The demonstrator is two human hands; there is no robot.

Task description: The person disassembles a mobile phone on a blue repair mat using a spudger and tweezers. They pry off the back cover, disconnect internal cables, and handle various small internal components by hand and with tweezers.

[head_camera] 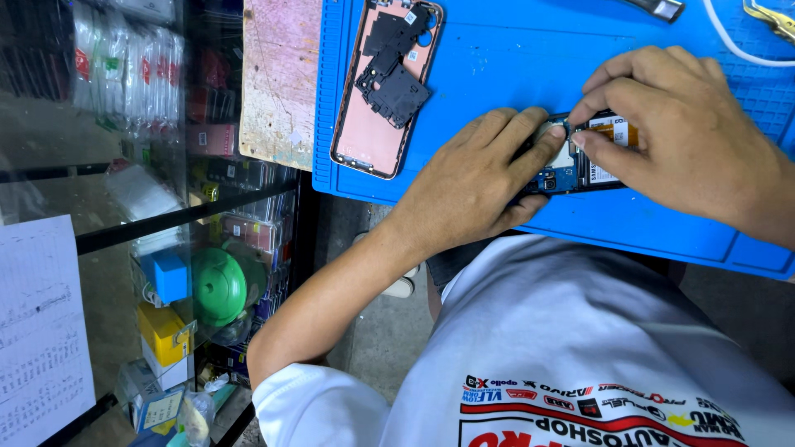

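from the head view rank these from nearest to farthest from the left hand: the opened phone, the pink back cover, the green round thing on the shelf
1. Opened phone, under the left hand fingertips, on the blue mat.
2. Pink back cover, up-left on the mat.
3. Green round thing, lower left, on the shelf.

A blue work mat [497,66] carries an opened phone [571,165], a pink back cover [364,132] and a white cable [729,41]

A pink phone back cover [383,87] carrying black inner plates lies on the blue work mat [513,50], beside a worn wooden board [280,79]. Glass shelves [124,223] at left hold a green round case [218,287], blue and yellow boxes [168,306], and packaged parts [124,62].
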